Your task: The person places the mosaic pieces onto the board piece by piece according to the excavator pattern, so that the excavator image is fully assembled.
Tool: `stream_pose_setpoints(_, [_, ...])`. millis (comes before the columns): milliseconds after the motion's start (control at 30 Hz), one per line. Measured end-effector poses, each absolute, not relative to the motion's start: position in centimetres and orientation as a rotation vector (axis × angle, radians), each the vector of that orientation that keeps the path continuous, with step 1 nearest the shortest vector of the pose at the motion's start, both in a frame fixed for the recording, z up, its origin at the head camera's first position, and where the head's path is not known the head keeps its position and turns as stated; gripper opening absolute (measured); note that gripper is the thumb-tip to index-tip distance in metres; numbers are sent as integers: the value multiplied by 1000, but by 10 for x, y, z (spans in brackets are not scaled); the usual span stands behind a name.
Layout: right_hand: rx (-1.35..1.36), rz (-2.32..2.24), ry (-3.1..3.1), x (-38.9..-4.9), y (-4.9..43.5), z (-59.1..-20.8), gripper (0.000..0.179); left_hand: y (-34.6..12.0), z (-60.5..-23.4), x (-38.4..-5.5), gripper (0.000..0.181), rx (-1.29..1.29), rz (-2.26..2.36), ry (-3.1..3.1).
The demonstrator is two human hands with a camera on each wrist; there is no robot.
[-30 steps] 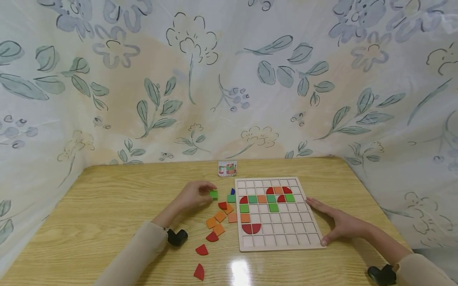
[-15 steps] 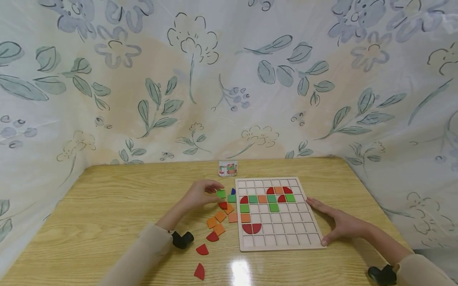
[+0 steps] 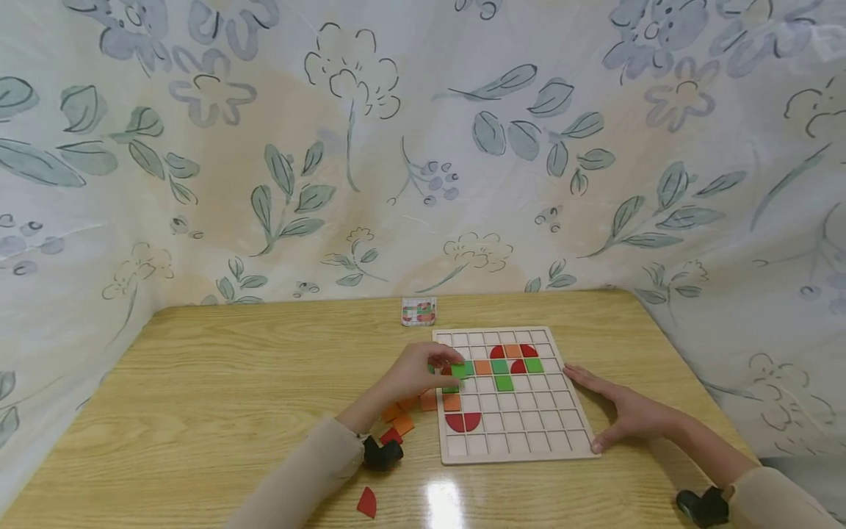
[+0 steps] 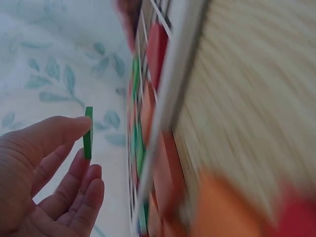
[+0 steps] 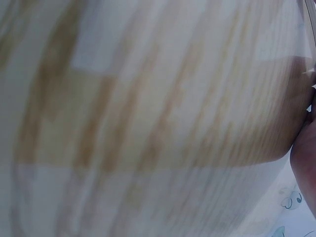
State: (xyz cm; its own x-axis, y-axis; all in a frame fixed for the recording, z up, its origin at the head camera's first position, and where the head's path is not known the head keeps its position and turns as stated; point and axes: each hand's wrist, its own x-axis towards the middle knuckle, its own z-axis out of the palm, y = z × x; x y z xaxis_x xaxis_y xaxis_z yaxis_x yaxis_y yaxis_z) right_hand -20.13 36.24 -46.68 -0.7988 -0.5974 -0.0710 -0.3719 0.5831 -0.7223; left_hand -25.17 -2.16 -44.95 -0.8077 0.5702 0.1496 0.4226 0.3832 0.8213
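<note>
My left hand (image 3: 418, 373) is over the left side of a white grid board (image 3: 522, 441), pinching a green square tile (image 3: 459, 370). In the left wrist view, thumb and fingertips hold this thin green tile (image 4: 88, 133) edge-on, clear of the board. Red quarter-circle, orange and green tiles lie in the grid, including two red pieces (image 3: 464, 422) side by side at lower left. My right hand (image 3: 628, 415) rests at the board's right edge, thumb at the near corner and fingers extended along the side. The right wrist view shows mostly blurred wood table.
Orange tiles (image 3: 403, 424) and red quarter pieces lie left of the board, partly hidden by my left arm. One red piece (image 3: 366, 502) is nearer the front. A small pattern card (image 3: 418, 311) lies behind. Patterned cloth (image 3: 423, 184) hangs around the table.
My left hand has carried the green tile rightward from the table beside the loose pieces to above the board's left columns. The right hand has stayed at the board's edge.
</note>
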Motion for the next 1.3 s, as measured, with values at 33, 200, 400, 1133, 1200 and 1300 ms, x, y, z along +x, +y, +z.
stream_pose_setpoints(33, [-803, -1038, 2514, -202, 362, -467, 110, -16, -449, -251, 26, 922, 1394, 2483])
stream_pose_setpoints(200, [-837, -1033, 2518, -203, 363, -468, 111, 11, -447, -248, 26, 981, 1380, 2487])
stream_pose_setpoints(400, [-811, -988, 2546, -204, 363, -467, 110, 40, -445, -247, 25, 1014, 1288, 2530])
stream_pose_setpoints(1133, [-831, -1022, 2523, -204, 365, -469, 109, 84, -450, -254, 19, 1018, 930, 2661])
stream_pose_setpoints(1200, [-820, -1016, 2523, -204, 365, -469, 109, 85, -451, -255, 18, 1023, 930, 2664])
stream_pose_setpoints(1300, [-807, -1006, 2529, -203, 365, -469, 109, 87, -454, -256, 17, 1029, 926, 2673])
